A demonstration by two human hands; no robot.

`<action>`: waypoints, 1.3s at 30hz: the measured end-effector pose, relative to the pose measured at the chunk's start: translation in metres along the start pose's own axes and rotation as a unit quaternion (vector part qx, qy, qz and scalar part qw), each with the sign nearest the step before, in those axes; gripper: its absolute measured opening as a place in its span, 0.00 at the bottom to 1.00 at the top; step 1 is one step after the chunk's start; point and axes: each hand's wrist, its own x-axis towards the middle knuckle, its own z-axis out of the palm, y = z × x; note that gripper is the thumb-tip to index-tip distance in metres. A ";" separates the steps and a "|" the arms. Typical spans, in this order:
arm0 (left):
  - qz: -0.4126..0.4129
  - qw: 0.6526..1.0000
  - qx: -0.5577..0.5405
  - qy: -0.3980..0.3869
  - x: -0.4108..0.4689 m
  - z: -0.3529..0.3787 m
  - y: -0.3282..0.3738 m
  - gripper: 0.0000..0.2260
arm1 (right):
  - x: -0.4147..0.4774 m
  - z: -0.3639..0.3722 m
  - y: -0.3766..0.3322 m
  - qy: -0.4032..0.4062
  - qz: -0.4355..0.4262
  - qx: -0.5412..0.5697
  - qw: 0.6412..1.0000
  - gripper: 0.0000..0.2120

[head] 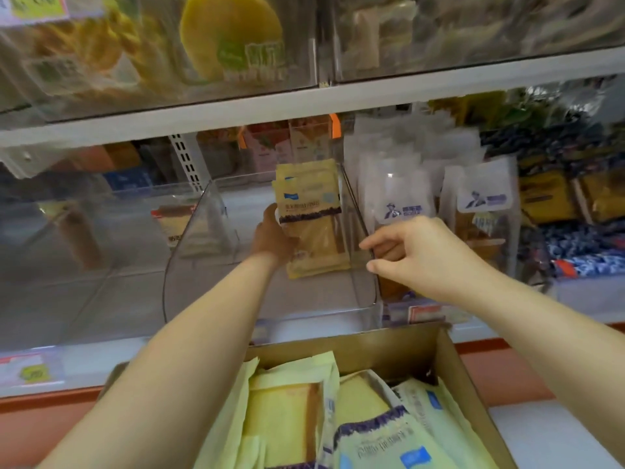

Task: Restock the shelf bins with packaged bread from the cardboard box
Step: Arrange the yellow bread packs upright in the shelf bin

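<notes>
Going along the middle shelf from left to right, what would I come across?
Lone bread packet → left hand → yellow bread packets it grips → clear divider → right hand pinching that divider → blue patterned packets.

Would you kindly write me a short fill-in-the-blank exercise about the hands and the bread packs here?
1. The left hand holds bread packs with ____ wrappers inside the clear bin.
2. The right hand pinches that bin's side wall and carries ____ bread.
3. The box below, made of ____, contains more packs.
Missing words: yellow; no; cardboard.
</notes>
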 end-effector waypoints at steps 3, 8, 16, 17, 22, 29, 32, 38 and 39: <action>-0.012 0.999 -0.003 -0.036 -0.008 -0.007 0.003 0.41 | -0.002 0.001 -0.001 0.007 -0.004 -0.007 1.000 0.15; 0.063 0.994 0.077 -0.048 -0.053 -0.025 0.020 0.38 | -0.018 0.010 -0.010 0.053 -0.001 -0.070 0.996 0.16; 0.178 0.974 0.119 -0.073 -0.176 -0.078 -0.007 0.15 | -0.078 0.039 -0.048 -0.060 -0.050 -0.140 0.987 0.13; 0.172 0.974 0.123 -0.079 -0.188 -0.085 -0.014 0.14 | -0.085 0.043 -0.054 -0.091 -0.052 -0.144 0.984 0.13; 0.134 0.966 0.190 -0.110 -0.234 -0.114 -0.051 0.13 | -0.106 0.071 -0.072 -0.209 -0.085 -0.187 0.956 0.15; 0.100 0.949 0.262 -0.147 -0.271 -0.131 -0.095 0.15 | -0.115 0.072 -0.091 -0.206 -0.147 -0.271 0.929 0.07; 0.094 0.957 0.236 -0.140 -0.273 -0.132 -0.099 0.15 | -0.114 0.059 -0.102 -0.180 -0.175 -0.277 0.927 0.07; 0.100 0.983 0.096 -0.118 -0.271 -0.141 -0.088 0.12 | -0.118 0.010 -0.123 -0.027 -0.149 -0.205 0.967 0.03; 0.108 0.988 0.049 -0.100 -0.271 -0.144 -0.085 0.12 | -0.118 0.006 -0.125 0.008 -0.143 -0.168 0.975 0.02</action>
